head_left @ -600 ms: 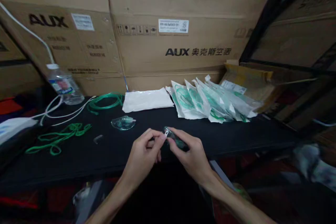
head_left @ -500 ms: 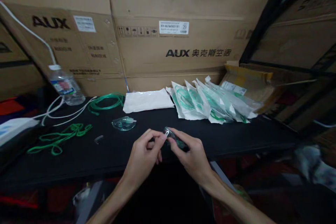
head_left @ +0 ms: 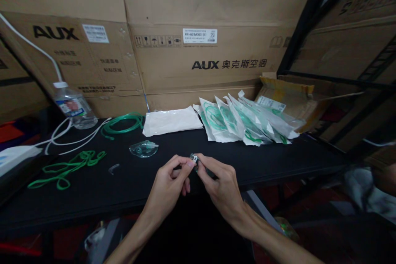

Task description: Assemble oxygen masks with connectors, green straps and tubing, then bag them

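Observation:
Over the near edge of the black table (head_left: 278, 161), my left hand (head_left: 170, 185) and my right hand (head_left: 221, 187) meet. Both pinch a small clear and green plastic fitting (head_left: 194, 158) between their fingertips. Most of the part is hidden by my fingers. A clear face mask (head_left: 144, 149) lies on the table just beyond my left hand. A small clear clip (head_left: 113, 168) rests to its left.
Several sealed bags of green tubing (head_left: 244, 119) fan out at the back right beside a flat white bag (head_left: 171, 120). Green tubing coils (head_left: 123, 121) and a green strap (head_left: 66, 167) lie left, near a water bottle (head_left: 71, 105) and white cables (head_left: 66, 136). Cardboard boxes (head_left: 201, 57) wall the back.
The view shifted slightly, and my hands have stayed together on the small fitting, turning it a little. Nothing on the table has moved.

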